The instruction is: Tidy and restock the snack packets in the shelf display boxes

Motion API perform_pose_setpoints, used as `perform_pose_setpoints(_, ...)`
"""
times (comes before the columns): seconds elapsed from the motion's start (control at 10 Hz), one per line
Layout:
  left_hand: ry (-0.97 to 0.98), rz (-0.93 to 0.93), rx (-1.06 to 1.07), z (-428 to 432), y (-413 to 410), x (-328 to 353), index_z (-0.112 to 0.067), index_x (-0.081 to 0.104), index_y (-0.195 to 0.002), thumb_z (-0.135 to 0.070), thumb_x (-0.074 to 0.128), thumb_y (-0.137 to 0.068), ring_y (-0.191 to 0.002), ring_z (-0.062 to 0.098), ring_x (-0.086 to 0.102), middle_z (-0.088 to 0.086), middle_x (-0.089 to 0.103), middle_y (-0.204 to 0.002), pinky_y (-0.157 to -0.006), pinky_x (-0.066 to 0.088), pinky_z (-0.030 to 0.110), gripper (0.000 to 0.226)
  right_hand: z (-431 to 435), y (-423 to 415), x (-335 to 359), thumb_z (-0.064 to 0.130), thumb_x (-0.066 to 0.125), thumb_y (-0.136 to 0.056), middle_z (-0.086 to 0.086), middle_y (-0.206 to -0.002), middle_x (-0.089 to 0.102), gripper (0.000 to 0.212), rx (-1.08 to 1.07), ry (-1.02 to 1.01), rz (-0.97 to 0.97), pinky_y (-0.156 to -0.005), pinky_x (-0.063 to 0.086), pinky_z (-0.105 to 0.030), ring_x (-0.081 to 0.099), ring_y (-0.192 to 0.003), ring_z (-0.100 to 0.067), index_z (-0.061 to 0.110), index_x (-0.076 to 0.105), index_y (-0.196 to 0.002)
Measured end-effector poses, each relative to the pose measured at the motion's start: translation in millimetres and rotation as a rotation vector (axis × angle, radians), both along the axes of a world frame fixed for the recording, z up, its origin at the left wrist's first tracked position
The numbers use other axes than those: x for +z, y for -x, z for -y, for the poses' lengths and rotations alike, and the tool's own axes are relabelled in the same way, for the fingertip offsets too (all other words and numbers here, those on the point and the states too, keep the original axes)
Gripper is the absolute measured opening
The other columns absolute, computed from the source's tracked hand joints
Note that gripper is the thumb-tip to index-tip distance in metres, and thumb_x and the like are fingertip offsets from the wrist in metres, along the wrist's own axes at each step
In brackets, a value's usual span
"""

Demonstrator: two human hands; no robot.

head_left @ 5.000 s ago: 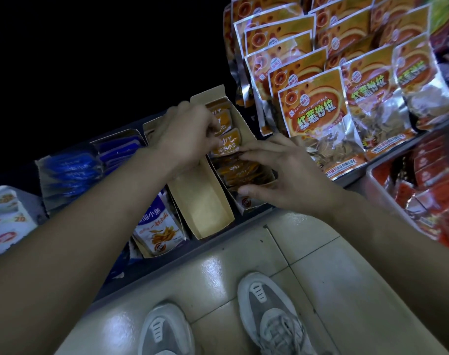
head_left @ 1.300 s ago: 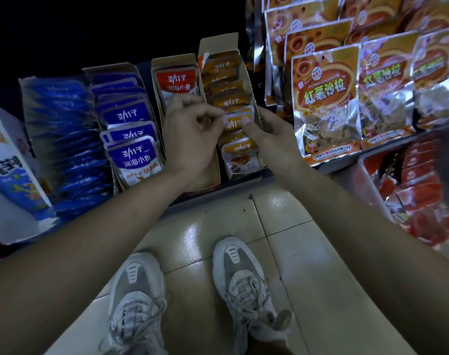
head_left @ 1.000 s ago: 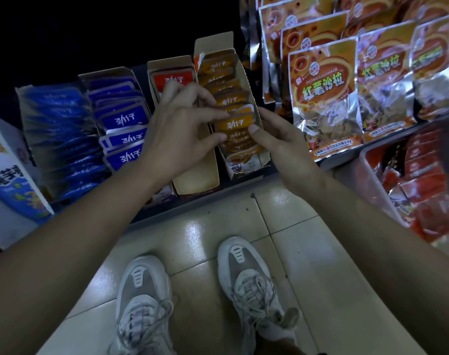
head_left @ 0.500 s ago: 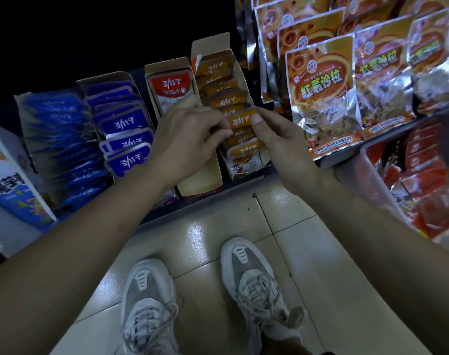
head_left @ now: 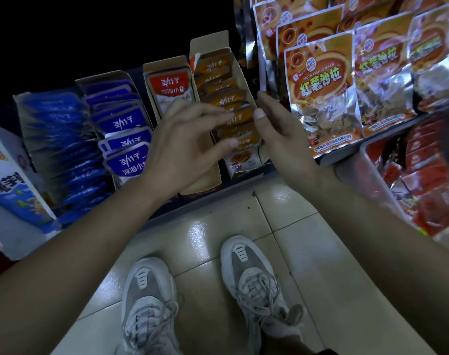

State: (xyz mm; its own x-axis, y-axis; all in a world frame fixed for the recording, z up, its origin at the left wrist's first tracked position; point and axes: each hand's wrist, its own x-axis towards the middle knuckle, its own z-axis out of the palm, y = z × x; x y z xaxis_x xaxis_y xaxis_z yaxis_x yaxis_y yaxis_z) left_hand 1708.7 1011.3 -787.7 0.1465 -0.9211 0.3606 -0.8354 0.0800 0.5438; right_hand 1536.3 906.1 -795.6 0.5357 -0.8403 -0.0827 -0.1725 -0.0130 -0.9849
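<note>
Just beside right hand (head_left: 282,142), orange packets (head_left: 223,99)

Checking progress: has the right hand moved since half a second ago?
Yes. The right hand has pulled rightward off the orange packets, now open at their box's right wall.

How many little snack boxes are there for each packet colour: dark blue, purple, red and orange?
Box of dark blue packets: 1
Box of purple packets: 1
Box with the red packet: 1
Box of orange packets: 1
Total: 4 boxes
</note>
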Motion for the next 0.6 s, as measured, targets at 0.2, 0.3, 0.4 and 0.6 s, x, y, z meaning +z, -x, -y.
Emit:
perform_pose_setpoints(0.2, 0.170, 0.163, 0.035, -8.0, 9.7, -23.6, -0.016, 0.078, -0.109, -0.028, 0.072, -0.094, -0.097, 0.032, 0.061, 0.002, 0.072, -0.118, -0.077, 0.050, 0.049, 0.020, -5.6, 12.7, -21.3, 0.023, 0.046, -0.105, -0.009, -0.164, 0.019, 0.052, 0.284, 0.662, -0.271, -0.119, 0.028, -0.046, 0.022, -0.150, -0.016, 0.011, 0.030, -0.154)
perform_pose_setpoints(0.3, 0.181, 0.155, 0.076, -6.1, 10.5, -27.7, -0.016, 0.078, -0.108, -0.025, 0.071, -0.095, -0.091, 0.029, 0.062, -0.001, 0.075, -0.108, -0.072, 0.051, 0.047, 0.018, -3.2, 8.6, -25.4, 0.020, 0.049, -0.103, -0.012, -0.161, 0.026, 0.052, 0.303, 0.838, -0.365, -0.117, 0.030, -0.046, 0.029, -0.147, -0.022, 0.011, 0.035, -0.152)
perform_pose_setpoints(0.4, 0.114, 0.153, 0.087, -3.8, 9.6, -25.7, -0.015, 0.076, -0.114, -0.026, 0.069, -0.095, -0.094, 0.027, 0.063, 0.000, 0.074, -0.113, -0.075, 0.052, 0.046, 0.022, 0.6, 6.5, -23.6, 0.023, 0.049, -0.102, -0.010, -0.161, 0.027, 0.053, 0.295, 0.828, -0.402, -0.114, 0.035, -0.045, 0.036, -0.143, -0.025, 0.015, 0.034, -0.153)
perform_pose_setpoints(0.6, -0.023, 0.013, -0.014, -32.7, 0.5, 2.2, -0.011, 0.070, -0.123, -0.028, 0.065, -0.097, -0.115, 0.021, 0.064, 0.006, 0.068, -0.126, -0.096, 0.053, 0.041, 0.032, 4.2, 9.8, 1.9, 0.028, 0.057, -0.096, -0.008, -0.161, 0.028, 0.063, 0.375, 0.803, -0.546, -0.107, 0.040, -0.049, 0.041, -0.132, -0.034, 0.019, 0.034, -0.153)
